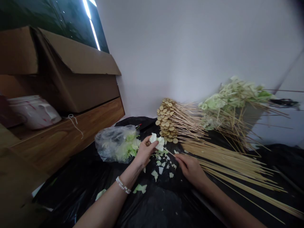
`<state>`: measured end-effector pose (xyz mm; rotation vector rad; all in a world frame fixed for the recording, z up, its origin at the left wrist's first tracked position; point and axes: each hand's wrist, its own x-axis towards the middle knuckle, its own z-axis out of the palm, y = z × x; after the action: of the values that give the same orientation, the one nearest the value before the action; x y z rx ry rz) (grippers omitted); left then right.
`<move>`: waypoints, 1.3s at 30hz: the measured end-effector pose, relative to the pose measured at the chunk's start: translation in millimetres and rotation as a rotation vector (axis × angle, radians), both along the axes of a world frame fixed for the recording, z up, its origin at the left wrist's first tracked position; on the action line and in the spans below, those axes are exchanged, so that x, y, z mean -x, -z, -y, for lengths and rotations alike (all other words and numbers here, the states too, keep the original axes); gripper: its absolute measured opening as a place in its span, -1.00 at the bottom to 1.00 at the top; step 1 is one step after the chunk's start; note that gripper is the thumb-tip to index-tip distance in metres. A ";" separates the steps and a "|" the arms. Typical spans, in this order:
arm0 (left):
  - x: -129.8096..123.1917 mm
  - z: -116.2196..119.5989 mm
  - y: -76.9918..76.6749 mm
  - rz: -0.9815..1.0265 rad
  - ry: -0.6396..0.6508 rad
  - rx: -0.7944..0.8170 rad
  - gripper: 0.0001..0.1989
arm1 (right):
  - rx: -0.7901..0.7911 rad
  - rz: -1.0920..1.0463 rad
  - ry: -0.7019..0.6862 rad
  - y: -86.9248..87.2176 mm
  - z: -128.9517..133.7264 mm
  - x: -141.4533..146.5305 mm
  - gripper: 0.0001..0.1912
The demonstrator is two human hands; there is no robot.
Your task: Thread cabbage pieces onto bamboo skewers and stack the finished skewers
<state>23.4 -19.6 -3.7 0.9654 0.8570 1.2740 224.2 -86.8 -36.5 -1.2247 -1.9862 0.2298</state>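
My left hand point(145, 151) pinches a pale cabbage leaf piece point(160, 144) between thumb and fingers. In my right hand point(189, 167) is a thin wooden skewer point(170, 152), its far end at the leaf; whether it has pierced the leaf I cannot tell. Torn cabbage scraps point(155, 175) lie scattered below both hands on black plastic sheeting point(163, 202). Left of my left hand, a clear plastic bag point(106, 144) holds more cabbage. Loose bare skewers point(228, 161) are spread out to the right of my right hand.
Skewers with stacked pale round slices point(167, 118) lie against the wall. Cabbage-loaded skewers point(234, 95) are heaped at the right. A cardboard box point(90, 88) and a white plastic tub point(35, 112) sit on a wooden ledge point(99, 123) at the left.
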 end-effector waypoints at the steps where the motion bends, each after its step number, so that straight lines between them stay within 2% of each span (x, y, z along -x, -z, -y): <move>1: 1.3 -0.9 -0.1 -0.008 0.019 0.014 -0.49 | -0.008 0.008 0.003 0.8 0.2 -0.7 -0.71; 8: -7.8 10.7 2.5 -0.075 0.176 0.052 -0.52 | -0.042 0.014 -0.026 1.7 2.4 5.1 -0.70; 12: -13.4 16.6 1.7 -0.091 0.233 0.046 -0.44 | -0.063 -0.010 -0.016 -1.8 0.9 6.8 -0.72; 15: -6.5 12.6 -3.2 -0.093 0.237 0.025 -0.35 | -0.077 -0.020 0.019 -1.9 -2.6 0.1 -0.73; 17: 3.5 6.0 -8.9 -0.132 0.180 -0.015 -0.34 | -0.098 -0.024 0.070 -0.8 -5.4 -6.8 -0.73; 20: 22.6 -6.6 -18.6 -0.338 0.046 -0.117 -0.49 | -0.134 -0.016 0.142 0.7 -8.6 -15.6 -0.74; 24: 45.4 -18.7 -21.9 -0.813 0.018 -0.317 -0.71 | -0.124 0.011 0.160 0.6 -9.0 -18.6 -0.73; 27: 56.3 -19.8 -16.0 -1.116 0.123 -0.364 -0.72 | -0.115 0.011 0.149 0.2 -8.1 -16.8 -0.73; 32: 66.9 -14.2 -15.7 -1.436 0.318 -0.273 -0.76 | -0.098 0.012 0.137 1.5 -8.2 -15.8 -0.72; 35: 70.1 -11.8 -22.5 -1.467 0.410 -0.243 -0.77 | -0.096 0.031 0.142 2.8 -8.6 -16.1 -0.72; 39: 70.2 -9.4 -26.7 -1.385 0.550 -0.231 -0.70 | -0.089 0.046 0.135 3.8 -8.8 -16.0 -0.73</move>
<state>-46.8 -10.2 23.0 2.1427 1.3108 0.0660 240.2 -78.0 -40.3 -1.3113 -1.9220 0.0459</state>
